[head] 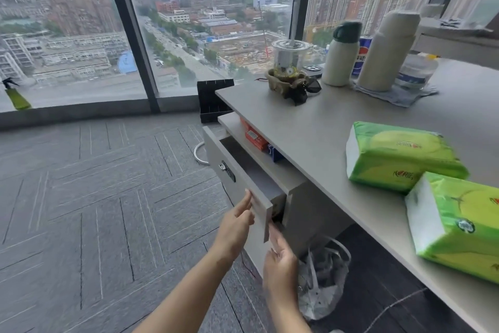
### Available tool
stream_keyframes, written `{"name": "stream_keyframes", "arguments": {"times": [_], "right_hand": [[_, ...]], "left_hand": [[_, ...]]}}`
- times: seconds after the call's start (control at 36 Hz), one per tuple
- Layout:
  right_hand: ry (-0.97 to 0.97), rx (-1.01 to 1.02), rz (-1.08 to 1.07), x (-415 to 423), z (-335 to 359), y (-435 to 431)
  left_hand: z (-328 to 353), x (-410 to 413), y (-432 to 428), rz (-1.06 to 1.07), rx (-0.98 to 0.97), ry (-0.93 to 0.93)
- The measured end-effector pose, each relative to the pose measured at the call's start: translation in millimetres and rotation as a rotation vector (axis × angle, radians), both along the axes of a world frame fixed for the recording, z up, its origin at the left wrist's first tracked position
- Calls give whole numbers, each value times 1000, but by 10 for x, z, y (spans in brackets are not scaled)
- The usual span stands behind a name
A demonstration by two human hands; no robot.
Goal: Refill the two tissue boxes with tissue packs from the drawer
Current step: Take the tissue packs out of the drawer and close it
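I count two tissue packs on the desk [310,127], both green wrap with white ends: one [399,155] right of the drawer [243,170], the second [459,224] touching its near corner. One drawer, partly open under the desk edge. Left hand [237,224] flat against the drawer front, fingers straight and together. Right hand [280,259] at the drawer's near corner, fingers loosely extended, gripping nothing.

glossy green plastic wrap shining on tissue packs [402,155], matt grey laminate desk [310,127], rough carpet [81,197] showing
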State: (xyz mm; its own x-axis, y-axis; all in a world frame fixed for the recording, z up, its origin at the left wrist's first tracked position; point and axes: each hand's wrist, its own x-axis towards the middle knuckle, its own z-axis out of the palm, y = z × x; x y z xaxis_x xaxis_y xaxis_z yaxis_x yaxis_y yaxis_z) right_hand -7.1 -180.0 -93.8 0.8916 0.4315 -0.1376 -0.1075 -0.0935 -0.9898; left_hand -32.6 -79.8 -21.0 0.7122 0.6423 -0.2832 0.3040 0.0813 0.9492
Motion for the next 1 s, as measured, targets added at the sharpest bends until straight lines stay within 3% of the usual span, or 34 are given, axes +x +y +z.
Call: {"name": "stream_keyframes", "arguments": {"times": [0.39,0.61,0.78,1.0], "right_hand": [[254,181,-101,424,-26,-34],[207,120,-94,396,101,-86],[187,183,-125,324,319,-97],[9,309,-23,76,1190,-277]], "left_hand": [[-34,483,-56,-121,-27,25],[5,414,21,-152,-27,48],[107,171,57,-36,57,18],[732,-122,-1,114,118,-198]]}}
